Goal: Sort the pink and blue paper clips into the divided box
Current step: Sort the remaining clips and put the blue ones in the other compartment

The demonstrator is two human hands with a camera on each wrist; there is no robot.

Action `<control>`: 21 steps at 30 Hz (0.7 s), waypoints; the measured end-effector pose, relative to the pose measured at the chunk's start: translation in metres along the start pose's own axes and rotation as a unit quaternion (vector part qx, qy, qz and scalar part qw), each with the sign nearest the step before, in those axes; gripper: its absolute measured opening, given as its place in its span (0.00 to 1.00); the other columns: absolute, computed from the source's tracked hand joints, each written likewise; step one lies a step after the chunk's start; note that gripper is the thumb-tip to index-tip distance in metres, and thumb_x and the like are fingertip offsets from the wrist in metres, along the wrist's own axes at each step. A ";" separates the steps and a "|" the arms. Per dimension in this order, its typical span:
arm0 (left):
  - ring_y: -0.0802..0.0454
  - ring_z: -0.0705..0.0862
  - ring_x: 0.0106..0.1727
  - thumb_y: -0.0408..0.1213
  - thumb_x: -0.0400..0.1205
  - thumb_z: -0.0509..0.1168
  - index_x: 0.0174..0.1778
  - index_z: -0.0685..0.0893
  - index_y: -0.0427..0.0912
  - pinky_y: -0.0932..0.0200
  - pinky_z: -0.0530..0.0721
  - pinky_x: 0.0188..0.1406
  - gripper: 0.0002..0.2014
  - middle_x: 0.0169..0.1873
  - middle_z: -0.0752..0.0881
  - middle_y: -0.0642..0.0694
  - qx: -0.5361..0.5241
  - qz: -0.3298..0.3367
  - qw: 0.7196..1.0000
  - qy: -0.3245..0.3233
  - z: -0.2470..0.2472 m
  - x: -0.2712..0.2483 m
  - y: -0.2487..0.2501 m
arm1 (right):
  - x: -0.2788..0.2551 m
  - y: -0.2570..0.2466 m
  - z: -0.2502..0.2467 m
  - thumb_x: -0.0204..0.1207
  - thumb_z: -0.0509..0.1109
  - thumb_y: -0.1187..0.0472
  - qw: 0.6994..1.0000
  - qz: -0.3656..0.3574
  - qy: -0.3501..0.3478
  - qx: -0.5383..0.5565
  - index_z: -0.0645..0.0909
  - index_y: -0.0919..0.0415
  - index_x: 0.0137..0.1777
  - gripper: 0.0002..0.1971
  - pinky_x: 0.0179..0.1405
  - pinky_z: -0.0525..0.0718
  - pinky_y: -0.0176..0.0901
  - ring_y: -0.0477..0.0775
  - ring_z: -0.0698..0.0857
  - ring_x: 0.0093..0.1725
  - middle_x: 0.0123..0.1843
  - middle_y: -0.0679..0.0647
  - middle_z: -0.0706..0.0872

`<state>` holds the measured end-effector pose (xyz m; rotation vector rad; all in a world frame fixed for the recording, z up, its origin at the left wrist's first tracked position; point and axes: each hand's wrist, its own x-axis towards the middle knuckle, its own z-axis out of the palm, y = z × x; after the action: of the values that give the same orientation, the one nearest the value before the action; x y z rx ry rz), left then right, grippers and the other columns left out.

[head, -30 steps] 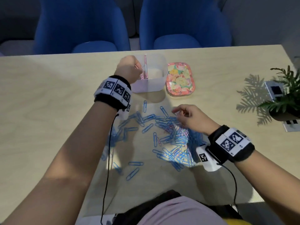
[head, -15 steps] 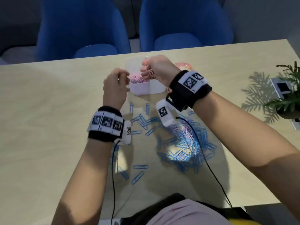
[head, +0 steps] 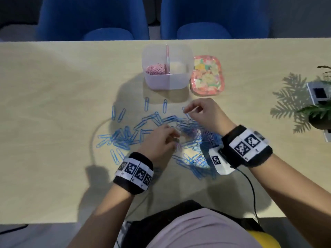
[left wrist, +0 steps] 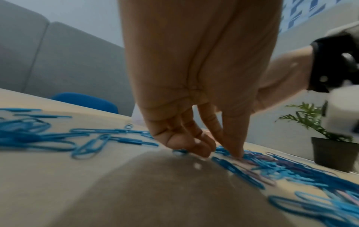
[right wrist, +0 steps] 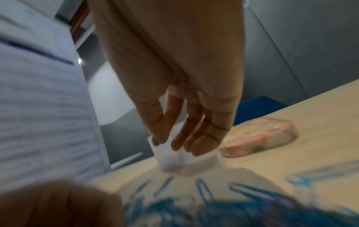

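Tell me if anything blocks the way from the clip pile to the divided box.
Nothing visible does. Between the paper clips and the divided box lies only bare table with a few loose blue clips. The box is open on top. The patterned tray sits beside the box, off the path.

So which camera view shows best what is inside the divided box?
The head view: it looks down into the box, with pink clips left of the divider. The right wrist view shows only its blurred outer wall. The left wrist view does not clearly show it.
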<state>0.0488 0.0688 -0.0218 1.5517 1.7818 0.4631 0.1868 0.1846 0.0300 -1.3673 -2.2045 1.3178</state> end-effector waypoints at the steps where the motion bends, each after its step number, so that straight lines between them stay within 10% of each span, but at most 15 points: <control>1: 0.55 0.75 0.48 0.34 0.73 0.69 0.51 0.85 0.45 0.60 0.73 0.51 0.12 0.44 0.77 0.51 0.015 0.018 1.000 -0.010 0.002 0.001 0.002 | -0.007 0.013 0.005 0.69 0.66 0.74 0.999 -0.014 -0.009 -0.047 0.87 0.64 0.43 0.10 0.36 0.76 0.34 0.40 0.78 0.32 0.35 0.51 0.83; 5: 0.49 0.75 0.55 0.40 0.75 0.69 0.49 0.86 0.50 0.57 0.72 0.55 0.08 0.51 0.81 0.49 0.132 0.069 0.988 -0.044 0.007 0.001 0.008 | -0.021 0.041 0.024 0.68 0.73 0.63 0.978 -0.048 -0.058 -0.194 0.87 0.58 0.45 0.06 0.49 0.79 0.54 0.58 0.76 0.53 0.49 0.56 0.83; 12: 0.45 0.74 0.56 0.33 0.78 0.64 0.51 0.83 0.41 0.54 0.75 0.52 0.08 0.53 0.77 0.43 0.193 0.061 0.976 -0.074 0.003 -0.001 0.013 | -0.020 0.052 0.035 0.66 0.69 0.68 0.960 -0.124 -0.020 -0.250 0.85 0.61 0.37 0.04 0.42 0.82 0.54 0.64 0.80 0.47 0.42 0.59 0.83; 17: 0.45 0.75 0.55 0.30 0.76 0.64 0.50 0.80 0.40 0.54 0.74 0.46 0.07 0.52 0.77 0.42 0.199 0.040 0.976 -0.072 0.002 -0.002 0.011 | -0.027 0.049 0.017 0.71 0.70 0.70 0.996 -0.030 0.078 0.027 0.81 0.60 0.37 0.05 0.37 0.75 0.30 0.39 0.77 0.33 0.34 0.53 0.80; 21: 0.45 0.77 0.56 0.31 0.80 0.62 0.50 0.81 0.38 0.54 0.74 0.49 0.06 0.53 0.79 0.42 0.197 0.036 0.975 -0.096 0.000 -0.007 0.006 | -0.038 0.049 -0.005 0.75 0.68 0.72 0.943 0.057 0.178 0.274 0.78 0.56 0.35 0.11 0.34 0.77 0.32 0.45 0.78 0.31 0.31 0.57 0.82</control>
<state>0.0537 0.0637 -0.0160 1.8650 1.7408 -0.0158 0.2398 0.1648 0.0039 -1.3795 -1.3998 1.4379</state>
